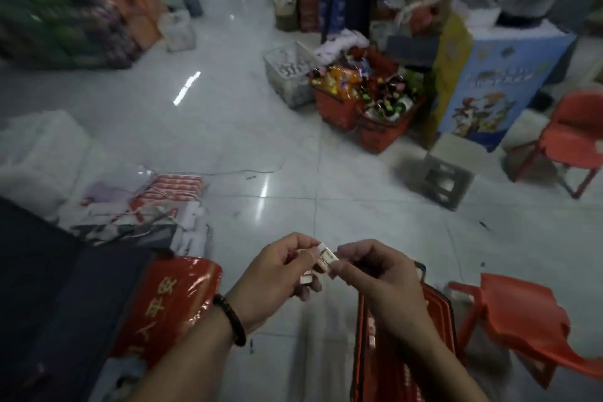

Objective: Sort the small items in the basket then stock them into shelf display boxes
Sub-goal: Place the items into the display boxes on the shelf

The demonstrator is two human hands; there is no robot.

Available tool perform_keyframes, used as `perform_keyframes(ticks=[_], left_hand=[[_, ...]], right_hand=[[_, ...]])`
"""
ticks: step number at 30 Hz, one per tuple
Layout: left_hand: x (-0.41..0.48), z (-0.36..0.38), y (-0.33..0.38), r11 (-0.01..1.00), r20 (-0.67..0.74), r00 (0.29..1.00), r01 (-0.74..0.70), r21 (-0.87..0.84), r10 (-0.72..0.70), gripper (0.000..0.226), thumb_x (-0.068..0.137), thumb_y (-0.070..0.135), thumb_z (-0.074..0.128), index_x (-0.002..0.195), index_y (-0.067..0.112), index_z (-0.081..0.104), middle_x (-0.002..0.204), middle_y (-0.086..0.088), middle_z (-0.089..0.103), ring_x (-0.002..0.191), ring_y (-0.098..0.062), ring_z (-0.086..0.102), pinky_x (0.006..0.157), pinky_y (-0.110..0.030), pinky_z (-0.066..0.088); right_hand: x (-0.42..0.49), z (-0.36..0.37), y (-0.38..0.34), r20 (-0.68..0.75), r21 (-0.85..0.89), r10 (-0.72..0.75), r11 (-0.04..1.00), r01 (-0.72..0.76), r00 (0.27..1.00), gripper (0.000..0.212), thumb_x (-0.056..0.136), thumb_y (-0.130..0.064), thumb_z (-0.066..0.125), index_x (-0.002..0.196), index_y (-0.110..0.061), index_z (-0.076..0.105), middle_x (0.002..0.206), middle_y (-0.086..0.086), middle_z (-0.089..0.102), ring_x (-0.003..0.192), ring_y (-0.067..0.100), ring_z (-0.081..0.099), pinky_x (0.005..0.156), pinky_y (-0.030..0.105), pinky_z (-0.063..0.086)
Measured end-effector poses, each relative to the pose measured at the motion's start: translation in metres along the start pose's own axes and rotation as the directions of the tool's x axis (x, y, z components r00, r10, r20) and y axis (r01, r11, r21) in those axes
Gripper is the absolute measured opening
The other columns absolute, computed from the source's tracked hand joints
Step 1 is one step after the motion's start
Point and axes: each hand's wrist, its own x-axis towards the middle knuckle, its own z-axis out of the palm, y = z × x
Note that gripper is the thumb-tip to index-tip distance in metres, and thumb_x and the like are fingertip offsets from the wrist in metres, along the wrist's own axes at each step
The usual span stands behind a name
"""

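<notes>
My left hand (280, 268) and my right hand (375, 274) meet in front of me above the floor. Both pinch small white boxed items (324, 256): the left hand's curled fingers hold a few of them, and the right hand's fingertips grip the end of the top one. A red shopping basket (434, 313) stands on the floor directly under my right forearm; its contents are mostly hidden by the arm. A dark bead bracelet sits on my left wrist.
Two red baskets (346, 108) full of mixed packets stand farther back beside a clear bin (287, 75) and a blue printed carton (496, 75). Red chairs (522, 323) stand at the right, a grey stool (443, 173) mid-right, and a red plastic bag (169, 300) and packaged goods at the left.
</notes>
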Motion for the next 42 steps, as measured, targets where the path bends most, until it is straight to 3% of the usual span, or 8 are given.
perform_keyframes(ticks=[7,12,15,22,31,34,36,42], left_hand=[[-0.178,-0.135,0.040,0.969,-0.329,0.940,-0.159,-0.190,0.090,0.017,0.101,0.022,0.066,0.103,0.006,0.071,0.089,-0.012,0.066,0.063,-0.019,0.058,0.051,-0.026,0.041],[-0.330,-0.228,0.022,0.902,-0.530,0.845,-0.279,-0.329,0.069,0.023,0.099,0.023,0.068,0.102,0.000,0.066,0.086,-0.013,0.062,0.061,-0.018,0.053,0.050,-0.026,0.035],[-0.421,-0.279,-0.002,0.886,-0.633,0.771,-0.339,-0.316,0.069,0.026,0.101,0.020,0.065,0.104,-0.005,0.065,0.081,-0.010,0.060,0.061,-0.017,0.052,0.050,-0.024,0.035],[-0.592,-0.363,-0.058,0.876,-0.836,0.548,-0.413,-0.250,0.019,0.021,0.105,0.023,0.061,0.101,0.004,0.069,0.080,-0.010,0.059,0.060,-0.018,0.052,0.050,-0.026,0.034],[-0.710,-0.450,-0.132,0.955,-0.996,-0.015,0.285,0.081,0.089,0.010,0.100,0.034,0.067,0.091,0.035,0.065,0.094,0.018,0.068,0.088,-0.001,0.063,0.078,-0.024,0.055],[-0.722,-0.471,-0.148,0.888,-0.994,-0.054,0.455,0.063,0.098,0.005,0.101,0.039,0.063,0.097,0.041,0.063,0.100,0.025,0.067,0.094,0.003,0.062,0.085,-0.026,0.056],[-0.724,-0.480,-0.152,0.869,-0.995,-0.051,0.492,0.050,0.086,0.004,0.101,0.040,0.064,0.103,0.044,0.066,0.105,0.027,0.067,0.097,0.005,0.061,0.086,-0.020,0.053],[-0.734,-0.498,-0.161,0.868,-0.999,0.008,0.495,0.034,0.034,0.014,0.098,0.041,0.068,0.108,0.045,0.077,0.107,0.033,0.072,0.102,0.013,0.063,0.096,-0.020,0.053]], right_hand=[[-0.048,0.183,-0.073,0.310,-0.278,-0.322,0.869,0.409,0.895,0.023,0.080,-0.014,0.091,0.091,-0.032,0.083,0.095,-0.013,0.077,0.086,0.012,0.074,0.071,0.027,0.059],[-0.115,0.340,-0.086,0.555,-0.218,-0.517,0.665,0.714,0.652,0.036,0.071,-0.017,0.098,0.099,-0.035,0.083,0.099,-0.018,0.072,0.085,0.009,0.072,0.072,0.018,0.057],[-0.162,0.430,-0.085,0.682,-0.100,-0.615,0.458,0.883,0.396,0.037,0.072,-0.016,0.095,0.106,-0.025,0.083,0.101,-0.013,0.073,0.090,0.002,0.069,0.080,0.016,0.056],[-0.258,0.608,-0.073,0.731,0.248,-0.682,0.267,0.931,0.001,0.030,0.078,-0.008,0.087,0.106,-0.017,0.080,0.102,-0.006,0.073,0.095,0.002,0.066,0.090,0.010,0.049],[-0.309,0.789,-0.072,0.894,0.313,-0.417,0.322,0.893,-0.163,0.012,0.091,-0.024,0.082,0.101,-0.025,0.076,0.096,-0.012,0.071,0.086,0.003,0.063,0.078,0.024,0.053],[-0.317,0.839,-0.072,0.935,0.294,-0.294,0.329,0.897,-0.199,0.010,0.096,-0.023,0.074,0.106,-0.025,0.077,0.100,-0.010,0.069,0.091,0.009,0.064,0.079,0.016,0.048],[-0.322,0.869,-0.068,0.926,0.327,-0.288,0.287,0.900,-0.245,0.005,0.096,-0.022,0.071,0.098,-0.023,0.075,0.101,-0.005,0.073,0.093,0.016,0.068,0.082,0.029,0.055],[-0.345,0.941,-0.049,0.951,0.303,-0.054,-0.015,0.953,-0.303,0.018,0.097,-0.008,0.056,0.108,-0.009,0.071,0.118,0.015,0.071,0.111,0.033,0.068,0.088,0.041,0.054]])
